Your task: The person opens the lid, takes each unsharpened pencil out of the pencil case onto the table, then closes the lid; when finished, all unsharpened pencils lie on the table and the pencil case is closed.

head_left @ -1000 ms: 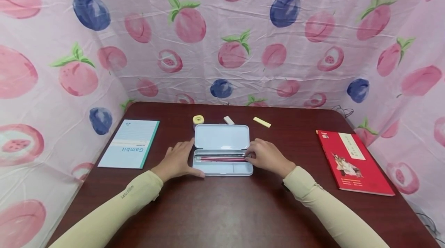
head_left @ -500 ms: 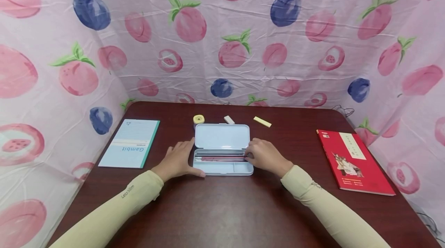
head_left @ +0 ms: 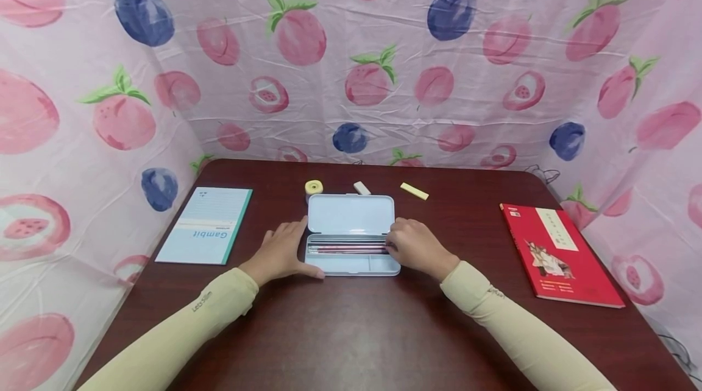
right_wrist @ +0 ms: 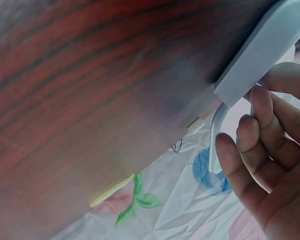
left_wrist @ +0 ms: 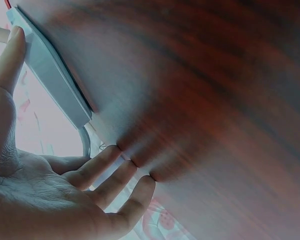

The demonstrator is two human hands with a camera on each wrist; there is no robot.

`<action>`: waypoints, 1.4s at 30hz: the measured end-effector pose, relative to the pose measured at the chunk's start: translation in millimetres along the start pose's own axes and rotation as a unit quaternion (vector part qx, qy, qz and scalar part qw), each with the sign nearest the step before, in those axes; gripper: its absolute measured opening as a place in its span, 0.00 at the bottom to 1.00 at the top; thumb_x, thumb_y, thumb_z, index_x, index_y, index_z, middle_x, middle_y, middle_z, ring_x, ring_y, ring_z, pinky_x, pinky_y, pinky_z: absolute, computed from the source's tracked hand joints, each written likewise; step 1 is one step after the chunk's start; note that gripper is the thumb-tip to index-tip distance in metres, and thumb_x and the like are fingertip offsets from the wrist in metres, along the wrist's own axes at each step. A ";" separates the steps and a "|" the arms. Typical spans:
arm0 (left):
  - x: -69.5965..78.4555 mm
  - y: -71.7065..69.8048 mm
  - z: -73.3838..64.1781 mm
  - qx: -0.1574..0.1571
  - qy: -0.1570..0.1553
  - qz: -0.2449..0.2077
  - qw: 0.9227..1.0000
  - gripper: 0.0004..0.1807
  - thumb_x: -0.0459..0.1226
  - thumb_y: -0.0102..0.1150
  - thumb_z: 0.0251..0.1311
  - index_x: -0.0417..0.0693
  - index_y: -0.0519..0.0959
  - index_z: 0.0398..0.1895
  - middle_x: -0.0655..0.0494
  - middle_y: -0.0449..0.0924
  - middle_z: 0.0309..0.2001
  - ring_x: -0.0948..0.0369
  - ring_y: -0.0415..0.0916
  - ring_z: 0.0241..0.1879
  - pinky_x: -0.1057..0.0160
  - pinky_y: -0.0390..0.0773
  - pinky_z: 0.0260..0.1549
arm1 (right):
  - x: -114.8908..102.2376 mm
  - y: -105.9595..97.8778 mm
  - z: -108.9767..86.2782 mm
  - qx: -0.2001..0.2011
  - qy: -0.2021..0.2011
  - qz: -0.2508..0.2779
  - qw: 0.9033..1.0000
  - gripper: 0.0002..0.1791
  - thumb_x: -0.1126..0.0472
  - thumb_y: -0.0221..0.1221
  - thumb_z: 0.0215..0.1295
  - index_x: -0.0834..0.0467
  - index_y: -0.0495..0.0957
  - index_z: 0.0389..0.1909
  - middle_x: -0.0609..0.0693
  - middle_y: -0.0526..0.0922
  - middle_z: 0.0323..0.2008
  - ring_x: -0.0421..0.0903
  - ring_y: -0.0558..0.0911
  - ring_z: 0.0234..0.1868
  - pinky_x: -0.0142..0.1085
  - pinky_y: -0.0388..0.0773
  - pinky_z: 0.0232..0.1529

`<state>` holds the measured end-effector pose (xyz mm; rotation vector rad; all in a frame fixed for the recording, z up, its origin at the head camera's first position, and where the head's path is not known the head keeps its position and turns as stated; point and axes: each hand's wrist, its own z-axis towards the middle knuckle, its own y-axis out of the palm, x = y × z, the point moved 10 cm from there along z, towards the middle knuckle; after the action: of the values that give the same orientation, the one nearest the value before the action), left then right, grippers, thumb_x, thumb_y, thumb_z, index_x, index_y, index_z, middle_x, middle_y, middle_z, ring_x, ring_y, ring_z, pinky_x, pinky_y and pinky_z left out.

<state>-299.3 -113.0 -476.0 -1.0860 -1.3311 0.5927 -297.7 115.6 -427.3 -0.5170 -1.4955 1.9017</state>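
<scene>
A pale blue pencil case (head_left: 337,265) lies on the dark wood table with its lid (head_left: 351,214) raised at the back. Several pencils (head_left: 342,250) lie lengthwise in its rear compartment, red ones among them. At the case's left end, my left hand (head_left: 281,253) is spread, its thumb along the front left corner. The left wrist view shows that thumb against the case wall (left_wrist: 52,72) and the other fingertips on the table. My right hand (head_left: 419,246) reaches over the right end, its curled fingers pinching the pencils' right ends. In the right wrist view the case wall hides thumb and index tips.
Behind the lid are a yellow tape roll (head_left: 314,186), a white eraser (head_left: 362,188) and a yellow strip (head_left: 414,190). A light blue notebook (head_left: 205,226) lies on the left, a red book (head_left: 559,257) on the right. Fruit-print cloth (head_left: 406,105) surrounds the table.
My right hand has lowered slightly and turned over the pencils' right ends, its fingers now more hidden. The pencils have shifted a little within the compartment. My left hand stays where it was.
</scene>
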 end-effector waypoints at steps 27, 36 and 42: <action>4.5 -0.3 -1.3 -0.006 -0.001 0.002 1.000 0.77 0.69 0.81 0.41 0.42 0.50 0.87 0.42 0.61 0.83 0.42 0.59 0.80 0.32 0.60 0.75 | -3.3 -4.4 -6.6 0.026 -0.047 -0.068 0.996 0.06 0.59 0.75 0.62 0.54 0.88 0.28 0.46 0.82 0.24 0.45 0.78 0.30 0.39 0.80 0.33; 3.3 -1.7 -2.6 -0.006 0.000 0.003 1.000 0.77 0.71 0.80 0.41 0.42 0.50 0.87 0.42 0.60 0.83 0.42 0.59 0.80 0.33 0.61 0.74 | 4.7 -9.5 -12.6 0.039 -0.017 -0.047 0.998 0.05 0.59 0.75 0.63 0.55 0.89 0.33 0.47 0.86 0.29 0.44 0.80 0.31 0.38 0.83 0.34; 1.8 -0.4 -2.7 -0.004 0.001 0.004 1.000 0.78 0.71 0.80 0.41 0.42 0.50 0.87 0.42 0.60 0.83 0.42 0.59 0.80 0.32 0.60 0.75 | 10.9 -13.7 -20.2 0.056 -0.008 -0.038 0.998 0.05 0.60 0.76 0.62 0.56 0.90 0.35 0.48 0.87 0.30 0.45 0.81 0.32 0.40 0.85 0.35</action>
<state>-296.5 -112.5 -474.5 -1.0985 -1.3287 0.5937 -288.7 139.2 -418.6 -0.3894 -1.3896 1.9221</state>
